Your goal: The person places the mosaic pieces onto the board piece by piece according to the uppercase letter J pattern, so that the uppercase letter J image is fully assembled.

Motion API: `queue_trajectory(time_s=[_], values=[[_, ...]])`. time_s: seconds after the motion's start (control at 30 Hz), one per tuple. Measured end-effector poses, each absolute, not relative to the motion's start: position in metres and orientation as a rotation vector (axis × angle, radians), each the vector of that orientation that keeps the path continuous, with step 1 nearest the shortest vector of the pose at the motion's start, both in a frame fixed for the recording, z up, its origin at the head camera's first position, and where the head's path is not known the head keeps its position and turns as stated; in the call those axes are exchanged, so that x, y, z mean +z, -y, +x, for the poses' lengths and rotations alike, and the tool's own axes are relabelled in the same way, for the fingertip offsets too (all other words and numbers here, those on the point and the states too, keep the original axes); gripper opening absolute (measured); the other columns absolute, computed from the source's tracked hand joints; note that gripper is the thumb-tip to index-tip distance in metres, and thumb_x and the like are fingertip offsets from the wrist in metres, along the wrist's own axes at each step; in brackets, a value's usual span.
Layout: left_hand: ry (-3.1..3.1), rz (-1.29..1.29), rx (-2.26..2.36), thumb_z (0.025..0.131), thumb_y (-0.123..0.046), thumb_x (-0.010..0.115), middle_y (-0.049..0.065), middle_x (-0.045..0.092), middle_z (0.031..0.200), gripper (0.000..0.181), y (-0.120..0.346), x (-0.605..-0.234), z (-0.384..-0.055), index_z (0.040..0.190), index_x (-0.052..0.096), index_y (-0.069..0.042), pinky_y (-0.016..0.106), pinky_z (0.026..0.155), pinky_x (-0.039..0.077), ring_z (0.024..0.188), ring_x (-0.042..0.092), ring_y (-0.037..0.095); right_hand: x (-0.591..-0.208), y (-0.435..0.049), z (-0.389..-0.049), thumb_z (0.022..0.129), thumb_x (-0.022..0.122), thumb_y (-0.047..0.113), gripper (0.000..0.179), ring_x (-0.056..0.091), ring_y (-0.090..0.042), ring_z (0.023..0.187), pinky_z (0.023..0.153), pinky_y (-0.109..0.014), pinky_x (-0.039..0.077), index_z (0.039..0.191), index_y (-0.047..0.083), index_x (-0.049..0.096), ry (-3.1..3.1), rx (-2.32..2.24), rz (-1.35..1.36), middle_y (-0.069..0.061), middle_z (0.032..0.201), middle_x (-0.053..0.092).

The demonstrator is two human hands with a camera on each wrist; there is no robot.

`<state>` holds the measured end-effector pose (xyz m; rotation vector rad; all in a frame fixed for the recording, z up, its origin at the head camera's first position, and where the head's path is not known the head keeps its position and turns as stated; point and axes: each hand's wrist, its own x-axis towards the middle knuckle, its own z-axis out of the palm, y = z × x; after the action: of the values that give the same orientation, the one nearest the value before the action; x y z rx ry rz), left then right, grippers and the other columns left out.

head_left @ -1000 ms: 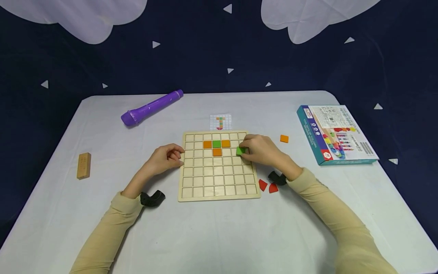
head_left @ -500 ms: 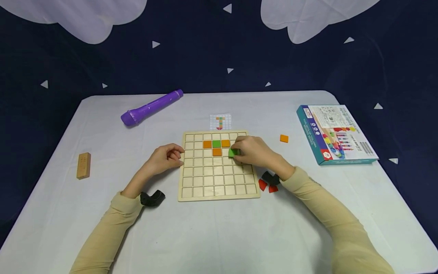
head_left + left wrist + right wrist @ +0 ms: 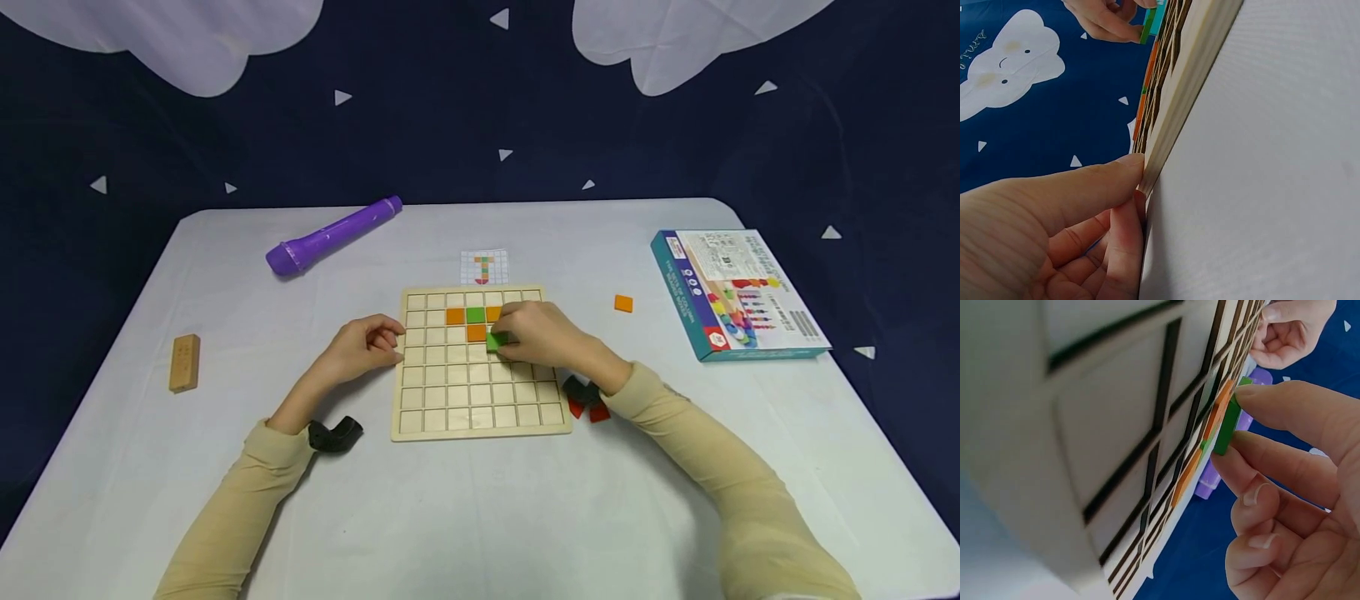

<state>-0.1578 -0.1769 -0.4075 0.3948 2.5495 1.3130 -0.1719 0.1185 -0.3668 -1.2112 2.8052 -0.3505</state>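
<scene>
My right hand point(image 3: 542, 335) pinches a green square tile point(image 3: 1229, 420) between thumb and fingers. It holds the tile low over the wooden grid board point(image 3: 480, 434), just right of the lower orange tile point(image 3: 476, 333). In the row above, a green tile point(image 3: 475, 315) lies between the left orange tile point(image 3: 455, 317) and the right orange tile point(image 3: 492, 313), which the right hand partly covers. At the board's left edge, my left hand point(image 3: 358, 352) grips the rim, thumb point(image 3: 1125, 160) at the top side and fingers below, as the left wrist view shows.
Behind the board lies a small pattern card point(image 3: 484, 267). A loose orange tile point(image 3: 623, 303) and a boxed set point(image 3: 742, 292) are at right. Two red pieces point(image 3: 599, 412) lie under the right wrist's black mount. A purple microphone point(image 3: 333, 236) and a wooden block point(image 3: 184, 363) sit at left.
My right hand has carried the green tile leftward across the board, from its right side to beside the lower orange tile. My left hand has stayed at the board's edge.
</scene>
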Motion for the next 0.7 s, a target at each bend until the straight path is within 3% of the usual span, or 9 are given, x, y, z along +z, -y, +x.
queue_trajectory(time_s=[0.17, 0.37, 0.7], values=[[-2.542, 0.394, 1.319, 0.077, -0.003, 0.072, 0.012, 0.059, 0.087, 0.037, 0.177, -0.407, -0.158, 0.11, 0.059, 0.005, 0.015, 0.062, 0.045, 0.07, 0.053, 0.008, -0.366, -0.112, -0.17, 0.08, 0.071, 0.017, 0.015, 0.061, -0.011, 0.075, 0.066, -0.025, 0.052, 0.093, 0.009, 0.074, -2.783, -0.334, -1.234, -0.003, 0.089, 0.068], [-2.538, 0.389, 1.323, 0.076, -0.003, 0.072, 0.012, 0.059, 0.087, 0.037, 0.177, -0.407, -0.158, 0.11, 0.059, 0.005, 0.015, 0.062, 0.045, 0.07, 0.053, 0.008, -0.368, -0.106, -0.17, 0.079, 0.071, 0.017, 0.009, 0.049, -0.007, 0.065, 0.056, -0.019, 0.04, 0.086, 0.012, 0.073, -2.767, -0.284, -1.284, 0.0, 0.08, 0.065], [-2.537, 0.387, 1.325, 0.076, -0.003, 0.072, 0.012, 0.059, 0.087, 0.038, 0.177, -0.407, -0.158, 0.111, 0.059, 0.005, 0.015, 0.063, 0.046, 0.07, 0.053, 0.007, -0.371, -0.101, -0.17, 0.079, 0.073, 0.02, 0.015, 0.058, -0.008, 0.071, 0.06, -0.022, 0.048, 0.092, 0.013, 0.074, -2.755, -0.263, -1.296, 0.0, 0.088, 0.068]])
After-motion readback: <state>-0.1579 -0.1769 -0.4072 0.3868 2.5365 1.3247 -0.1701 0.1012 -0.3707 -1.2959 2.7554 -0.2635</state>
